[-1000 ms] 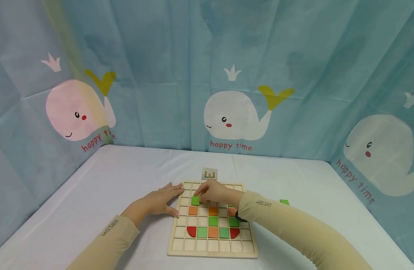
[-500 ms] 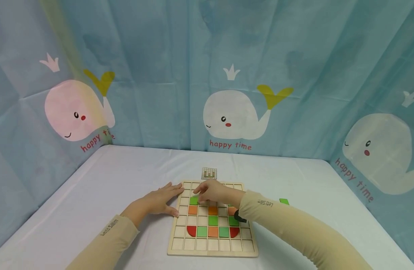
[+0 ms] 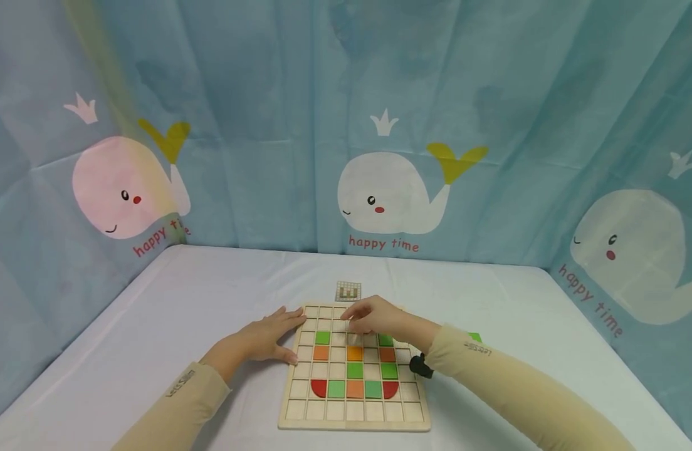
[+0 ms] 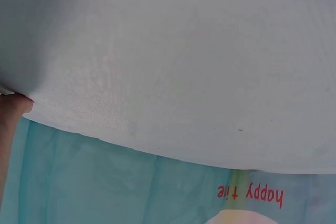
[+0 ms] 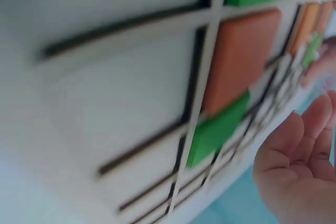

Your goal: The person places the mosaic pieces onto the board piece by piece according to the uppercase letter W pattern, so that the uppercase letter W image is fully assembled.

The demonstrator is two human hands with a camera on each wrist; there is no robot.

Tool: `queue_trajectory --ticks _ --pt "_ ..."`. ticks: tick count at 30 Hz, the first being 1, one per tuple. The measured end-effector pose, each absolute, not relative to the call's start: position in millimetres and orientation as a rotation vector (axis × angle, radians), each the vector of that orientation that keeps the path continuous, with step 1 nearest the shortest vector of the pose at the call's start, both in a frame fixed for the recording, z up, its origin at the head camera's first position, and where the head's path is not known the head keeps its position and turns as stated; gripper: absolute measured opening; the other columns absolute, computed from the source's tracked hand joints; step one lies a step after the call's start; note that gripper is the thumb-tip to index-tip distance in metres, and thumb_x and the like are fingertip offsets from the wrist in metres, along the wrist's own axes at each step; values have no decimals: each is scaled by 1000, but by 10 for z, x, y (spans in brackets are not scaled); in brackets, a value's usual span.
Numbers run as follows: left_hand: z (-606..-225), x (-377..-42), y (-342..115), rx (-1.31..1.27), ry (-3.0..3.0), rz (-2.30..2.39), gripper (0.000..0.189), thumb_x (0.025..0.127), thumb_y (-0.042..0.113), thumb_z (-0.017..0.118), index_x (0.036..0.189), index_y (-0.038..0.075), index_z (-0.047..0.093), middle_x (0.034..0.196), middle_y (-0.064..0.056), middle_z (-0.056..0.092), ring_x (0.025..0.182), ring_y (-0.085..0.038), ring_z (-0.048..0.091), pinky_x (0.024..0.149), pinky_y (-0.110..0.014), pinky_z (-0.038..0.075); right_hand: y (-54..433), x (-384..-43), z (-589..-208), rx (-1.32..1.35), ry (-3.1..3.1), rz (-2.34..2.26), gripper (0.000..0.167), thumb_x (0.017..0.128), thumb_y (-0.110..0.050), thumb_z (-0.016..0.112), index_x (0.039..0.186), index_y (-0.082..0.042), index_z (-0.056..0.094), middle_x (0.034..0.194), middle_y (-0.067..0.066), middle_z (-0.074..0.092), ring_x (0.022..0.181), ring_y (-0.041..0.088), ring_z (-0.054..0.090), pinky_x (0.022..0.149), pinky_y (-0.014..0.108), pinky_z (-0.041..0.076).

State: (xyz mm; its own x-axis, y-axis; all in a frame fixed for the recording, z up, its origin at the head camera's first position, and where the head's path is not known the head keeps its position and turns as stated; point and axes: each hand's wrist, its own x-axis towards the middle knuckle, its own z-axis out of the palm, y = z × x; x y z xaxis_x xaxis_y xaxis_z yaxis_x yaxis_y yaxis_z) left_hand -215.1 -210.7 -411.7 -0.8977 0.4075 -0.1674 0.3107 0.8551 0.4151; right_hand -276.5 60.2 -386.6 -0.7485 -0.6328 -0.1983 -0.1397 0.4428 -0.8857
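A wooden grid board (image 3: 354, 424) lies on the table, bearing several green, orange and red tiles. One green tile (image 3: 322, 338) sits in a left cell above an orange tile (image 3: 321, 353). My left hand (image 3: 267, 335) rests along the board's left edge, fingers spread and thumb at the rim; a finger of it shows at the border of the left wrist view. Above the upper middle of the board hovers my right hand (image 3: 374, 315), fingers loosely bent. No tile shows in the right hand (image 5: 299, 166) in the right wrist view. It hides some upper cells.
Behind the board lies a small pattern card (image 3: 348, 291). A loose green tile (image 3: 474, 337) is on the white table right of the board, partly behind the right sleeve (image 3: 492, 376). A blue whale-print curtain (image 3: 267, 188) stands along the table's back.
My right hand has let go of the green tile, which now lies flat in its cell, and has moved right over the board. The left hand stays in place.
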Motion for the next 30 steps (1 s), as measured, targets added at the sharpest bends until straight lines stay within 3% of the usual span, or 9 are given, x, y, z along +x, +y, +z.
queue_trajectory --ticks 3,8,21,30 --pt "-4117 -2142 -2112 551 2782 559 91 79 49 75 149 4 38 157 -12 28 144 -41 16 105 -69 23 781 -2757 -3782 -633 2194 -1298 26 95 -7 62 119 3 65 100 13 69 79 20 58 68 34 48" --pt "-4136 -2142 -2119 547 2784 549 92 78 50 75 149 5 38 158 -12 27 144 -41 16 106 -68 22 1104 -2735 -3672 -612 2233 -1328 31 95 -13 64 121 3 64 95 5 68 84 23 60 77 45 50" --pt "-4156 -2149 -2125 565 2784 565 92 78 51 74 149 6 38 158 -12 27 144 -41 16 106 -68 22 1871 -2704 -3501 -514 2403 -1287 41 92 -22 68 125 1 61 116 16 65 94 22 61 83 43 50" --pt "-4147 -2147 -2118 559 2788 559 92 77 52 74 149 6 39 157 -11 28 144 -41 17 106 -67 23 2413 -2750 -3557 -496 2419 -1260 48 95 -23 65 132 6 53 125 23 59 111 33 57 87 45 49"
